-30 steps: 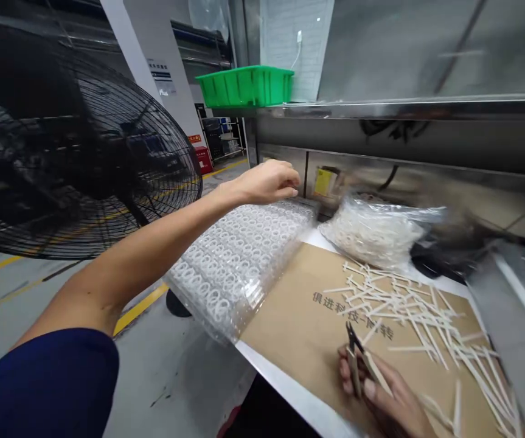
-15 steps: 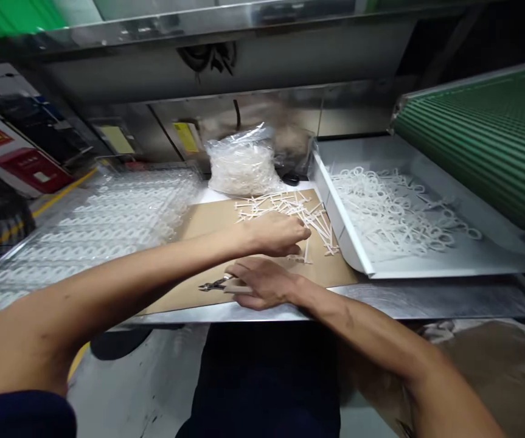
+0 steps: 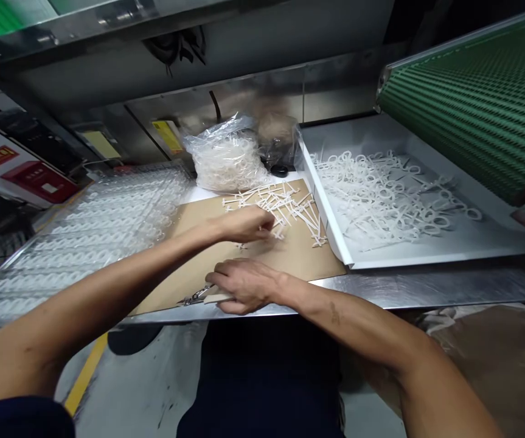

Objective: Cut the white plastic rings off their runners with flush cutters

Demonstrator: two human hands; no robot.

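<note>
My left hand (image 3: 244, 224) lies curled over the cardboard sheet (image 3: 289, 258), its fingers closed at the near edge of a pile of white plastic sprue sticks (image 3: 285, 207); whether it holds one is hidden. My right hand (image 3: 244, 285) rests on the front of the cardboard, fingers wrapped round the pale handles of small cutting pliers (image 3: 198, 296), whose dark jaws point left.
A stack of clear blister trays with white rings (image 3: 89, 231) lies at the left. A plastic bag of white parts (image 3: 228, 158) stands behind the cardboard. A metal tray (image 3: 426, 252) with loose white rings sits at the right under a green conveyor belt (image 3: 472, 103).
The view swung from the blister trays to the cardboard. My left hand came off the trays to the sprue pile, then drew slightly left. My right hand keeps the pliers.
</note>
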